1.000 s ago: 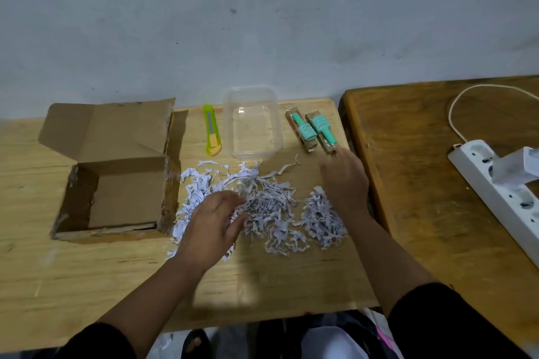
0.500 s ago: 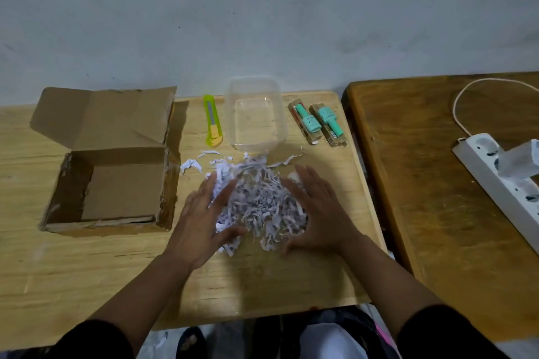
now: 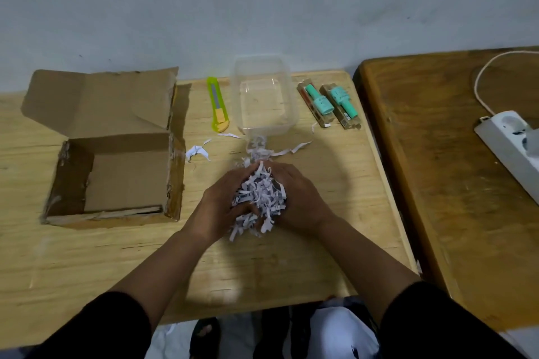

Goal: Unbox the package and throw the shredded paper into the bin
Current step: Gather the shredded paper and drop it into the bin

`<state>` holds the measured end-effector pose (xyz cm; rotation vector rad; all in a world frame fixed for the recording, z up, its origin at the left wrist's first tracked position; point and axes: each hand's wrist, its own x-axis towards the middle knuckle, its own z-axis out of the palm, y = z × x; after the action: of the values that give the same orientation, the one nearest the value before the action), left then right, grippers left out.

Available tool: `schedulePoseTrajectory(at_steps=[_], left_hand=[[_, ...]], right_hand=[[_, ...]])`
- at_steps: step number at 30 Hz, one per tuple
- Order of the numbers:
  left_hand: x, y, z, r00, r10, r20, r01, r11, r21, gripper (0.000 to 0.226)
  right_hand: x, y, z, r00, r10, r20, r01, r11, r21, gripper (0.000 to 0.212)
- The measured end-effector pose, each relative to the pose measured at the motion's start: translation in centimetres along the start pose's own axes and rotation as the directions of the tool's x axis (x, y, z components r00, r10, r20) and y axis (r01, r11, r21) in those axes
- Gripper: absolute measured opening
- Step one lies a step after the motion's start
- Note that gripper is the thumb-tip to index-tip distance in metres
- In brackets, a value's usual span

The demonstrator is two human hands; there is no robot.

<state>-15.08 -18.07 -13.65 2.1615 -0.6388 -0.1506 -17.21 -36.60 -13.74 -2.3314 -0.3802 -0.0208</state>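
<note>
The shredded paper (image 3: 258, 194) is now one heap pressed between the left hand (image 3: 221, 207) and the right hand (image 3: 300, 198), both cupped around it, in front of the clear plastic container (image 3: 264, 128) on the table (image 3: 87, 256). Half a second ago the hands lay flat and wider apart on a looser pile; they have closed together. A few loose strips (image 3: 198, 151) lie between the heap and the container. The open cardboard box (image 3: 116, 178) is left of the container. The fingertips are hidden under the paper.
</note>
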Motion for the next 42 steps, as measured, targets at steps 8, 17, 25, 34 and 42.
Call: schedulePoseTrajectory(at_steps=[8,17,25,34,42], left_hand=[[-0.8,0.3,-0.4,0.999,0.042,-0.009,-0.041,0.996,0.075,0.066],[-1.2,7.3,-2.4,0.959,0.249,0.137,-0.24,0.967,-0.079,0.069],[-4.9,16.6,4.1,0.883,0.374,0.285,-0.302,0.915,-0.268,0.054],[-15.4,19.0,19.8,0.768,0.232,0.597,-0.068,0.956,-0.285,0.039],[-20.3,14.6,31.8,0.762,-0.043,0.646,0.122,0.989,-0.078,0.044]], right_hand=[[-2.2,-3.6,0.6,0.967,0.152,-0.204,-0.147,0.988,0.039,0.044],[-7.4,-10.2,-3.0,0.822,0.419,-0.386,-0.45,0.893,0.011,0.038],[-19.7,-14.0,-7.1,0.628,0.582,-0.517,-0.585,0.791,0.179,0.039],[-36.8,-9.9,-3.3,0.373,0.808,-0.456,-0.808,0.524,0.269,0.034],[-44.1,0.0,3.8,0.253,0.935,-0.247,-0.849,0.337,0.406,0.062]])
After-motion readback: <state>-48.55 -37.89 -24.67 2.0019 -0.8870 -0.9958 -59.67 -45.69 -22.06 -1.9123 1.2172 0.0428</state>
